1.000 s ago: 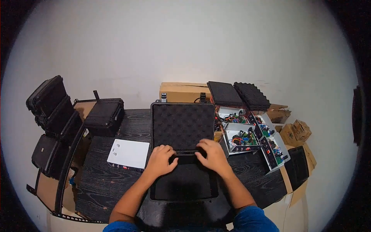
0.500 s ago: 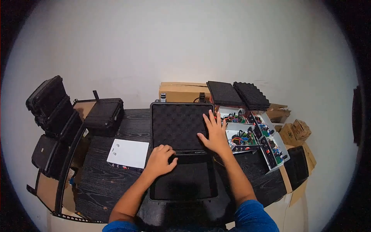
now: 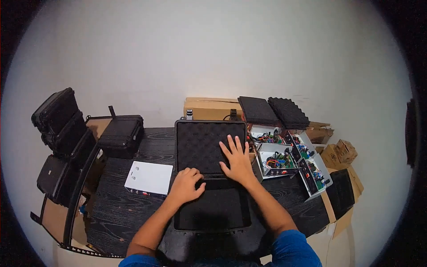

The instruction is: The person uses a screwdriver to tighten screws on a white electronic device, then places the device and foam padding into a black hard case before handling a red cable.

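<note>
A black hard case lies open on the table, its lid (image 3: 176,147) tipped back and its base (image 3: 213,230) towards me. Egg-crate foam (image 3: 200,144) lines the lid, and flat dark foam (image 3: 218,207) fills the base. With fingers spread, my right hand (image 3: 239,164) lies flat on the right part of the lid foam. My left hand (image 3: 186,186) is curled over the case's left side by the hinge, thumb apart from the bent fingers; its underside is hidden.
A white metal box (image 3: 149,177) is on the left of the black wood-grain table (image 3: 120,209). Opened housings with wired circuit boards (image 3: 278,162) stand at right, foam sheets (image 3: 287,111) behind them. Black cases (image 3: 60,111) are stacked at far left. A cardboard box (image 3: 211,103) sits behind the lid.
My right hand has slid left and slightly down across the lid foam, from the lid's right edge inward. My left hand stays by the hinge. The view has shifted slightly.
</note>
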`<move>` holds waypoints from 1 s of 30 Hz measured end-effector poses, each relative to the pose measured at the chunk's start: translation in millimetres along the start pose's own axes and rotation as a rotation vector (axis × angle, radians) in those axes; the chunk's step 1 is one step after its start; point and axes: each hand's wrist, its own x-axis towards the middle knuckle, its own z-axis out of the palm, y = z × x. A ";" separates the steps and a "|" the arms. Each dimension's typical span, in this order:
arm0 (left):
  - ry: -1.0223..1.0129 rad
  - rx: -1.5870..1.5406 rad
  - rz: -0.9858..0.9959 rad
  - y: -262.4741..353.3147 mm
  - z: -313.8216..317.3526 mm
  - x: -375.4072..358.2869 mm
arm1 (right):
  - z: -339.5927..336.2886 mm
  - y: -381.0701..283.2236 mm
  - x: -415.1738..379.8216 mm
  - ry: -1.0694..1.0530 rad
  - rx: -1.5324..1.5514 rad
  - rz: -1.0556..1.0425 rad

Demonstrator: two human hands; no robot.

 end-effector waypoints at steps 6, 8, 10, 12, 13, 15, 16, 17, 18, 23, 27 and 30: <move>0.063 0.019 0.042 -4.3 4.4 -1.0 | 2.4 0.1 -43.4 0.153 0.182 0.064; 0.081 0.017 0.041 -4.1 5.3 -1.8 | 10.6 1.7 -54.6 0.086 0.155 0.126; 0.077 0.027 0.045 -3.1 4.9 -0.5 | 0.0 -4.3 -55.4 0.102 0.155 0.139; 0.058 0.048 0.044 -3.1 3.2 -0.2 | -2.2 -7.3 -59.8 0.141 0.234 0.153; 0.057 0.044 0.039 -2.8 1.6 0.5 | -2.7 -8.0 -61.1 0.099 0.244 0.162; 0.048 0.030 0.028 0.5 -0.1 0.4 | -4.5 -7.5 -67.1 0.007 0.262 0.187; 0.054 0.022 0.023 1.6 0.3 -0.3 | -6.2 -6.2 -71.1 -0.001 0.282 0.159; 0.058 0.012 0.025 1.3 0.6 -0.3 | -8.6 -3.8 -76.5 -0.006 0.299 0.137; 0.059 0.000 0.033 0.8 1.5 1.8 | -12.1 0.5 -82.9 -0.009 0.312 0.121; 0.075 -0.042 0.041 3.5 1.4 4.7 | -73.7 33.0 -136.0 0.075 0.363 0.220; 0.075 0.002 0.072 3.5 6.2 4.3 | -135.3 104.7 -191.6 0.305 0.133 0.423; 0.012 0.034 0.039 6.0 5.8 5.0 | -171.7 176.7 -244.8 0.560 -0.029 0.686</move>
